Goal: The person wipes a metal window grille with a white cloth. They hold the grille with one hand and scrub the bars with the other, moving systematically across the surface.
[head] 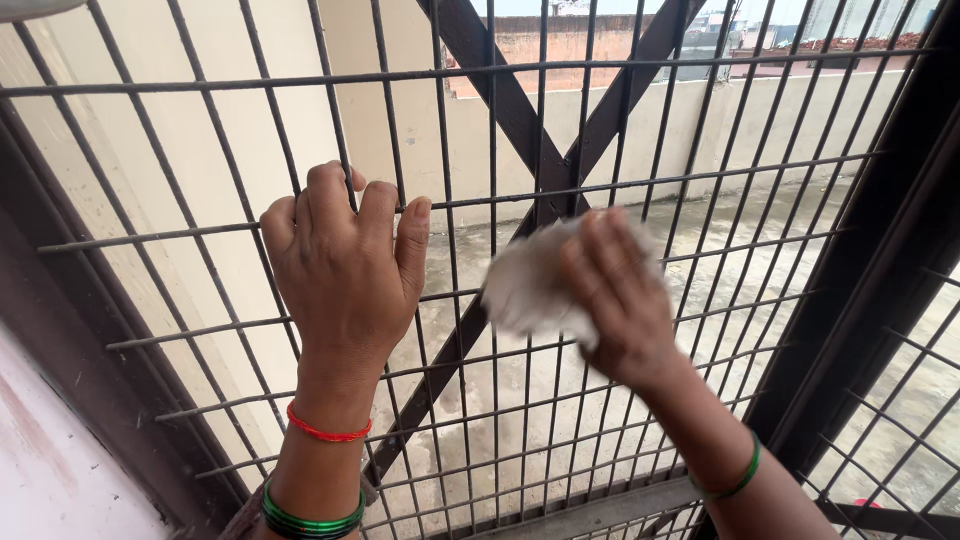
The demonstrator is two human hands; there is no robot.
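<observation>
At the far left a pale pink wall (60, 460) meets the dark frame of a grille of thin dark metal bars (200, 150), which fills the view. The left hand (345, 270), with a red thread and green bangles at its wrist, is curled shut around a vertical bar where it crosses a horizontal one; the fingers hook over the top, which looks like a brace to steady the body or the panel. Just right of it a broad dark diagonal cross brace (520, 120) runs behind the bars. The right hand (615, 300), a green bangle at its wrist, presses a crumpled white cloth (525, 285) flat against the bars near that brace, fingers spread over the wad and clamped on it; both are blurred. Beyond the grille lies a stained grey concrete terrace (720, 230) with a low cream parapet.
</observation>
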